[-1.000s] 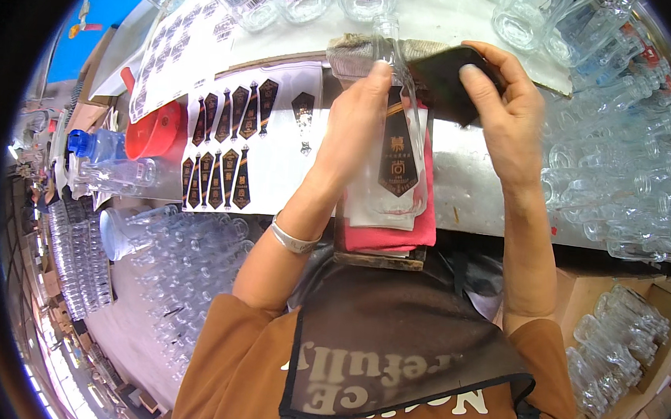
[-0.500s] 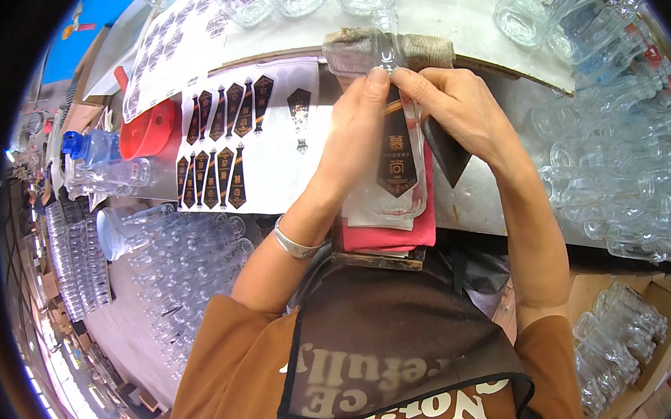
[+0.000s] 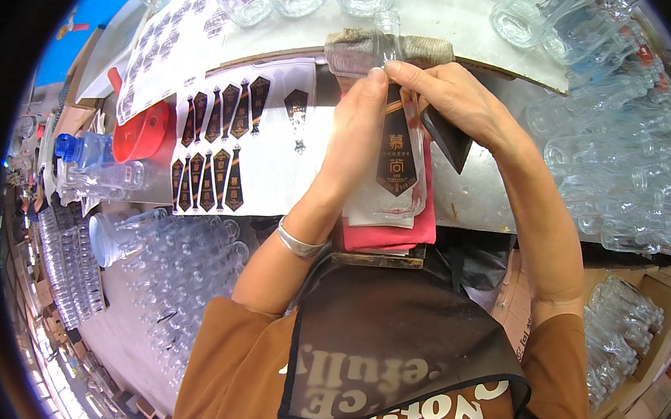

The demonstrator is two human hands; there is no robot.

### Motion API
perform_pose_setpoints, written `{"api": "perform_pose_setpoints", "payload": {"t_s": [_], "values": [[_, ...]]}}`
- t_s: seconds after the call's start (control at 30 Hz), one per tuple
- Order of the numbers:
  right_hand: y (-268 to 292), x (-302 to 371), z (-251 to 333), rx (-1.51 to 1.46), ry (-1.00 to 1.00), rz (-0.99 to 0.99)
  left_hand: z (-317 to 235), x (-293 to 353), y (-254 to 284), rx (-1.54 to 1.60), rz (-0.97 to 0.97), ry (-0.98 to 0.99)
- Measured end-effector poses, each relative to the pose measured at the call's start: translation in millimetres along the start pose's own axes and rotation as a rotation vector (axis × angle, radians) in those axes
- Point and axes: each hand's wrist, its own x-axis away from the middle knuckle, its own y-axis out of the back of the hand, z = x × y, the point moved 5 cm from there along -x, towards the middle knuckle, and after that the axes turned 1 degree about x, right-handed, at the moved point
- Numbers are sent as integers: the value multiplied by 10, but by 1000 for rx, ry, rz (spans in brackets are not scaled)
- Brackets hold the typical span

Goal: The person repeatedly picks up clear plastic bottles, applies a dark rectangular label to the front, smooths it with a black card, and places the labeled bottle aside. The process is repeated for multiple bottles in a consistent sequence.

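Observation:
A clear glass bottle lies with its neck pointing away from me, propped on a rolled cloth. A black tie-shaped label with gold print runs along its upper face. My left hand is closed along the bottle's left side, its thumb at the label's narrow top; its other fingers are mostly hidden. My right hand presses its thumb and fingertip at that same spot, while a black flat scraper is tucked in its curled fingers. Under the bottle are white sheets and a pink-red cloth.
Left of the bottle lies a sheet of tie-shaped labels, beside a red bowl and a blue-capped plastic bottle. Glass bottles crowd the right; more stand on the far board, lower left and in a cardboard box.
My right thumb has shifted slightly left and away from me at the label's top. The scraper in my right hand has tilted up a little. My left hand stays almost in place.

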Motion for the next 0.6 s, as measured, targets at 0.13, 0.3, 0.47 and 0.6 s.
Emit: {"api": "perform_pose_setpoints", "payload": {"t_s": [0.13, 0.3, 0.47, 0.6], "values": [[34, 123, -70, -92, -101, -33, 149, -26, 165, -13, -37, 78], [192, 598, -218, -527, 20, -350, -102, 249, 196, 38, -94, 125], [71, 581, 585, 223, 563, -391, -169, 432, 307, -4, -163, -30], [130, 375, 839, 672, 824, -628, -235, 529, 273, -128, -149, -97]]}}
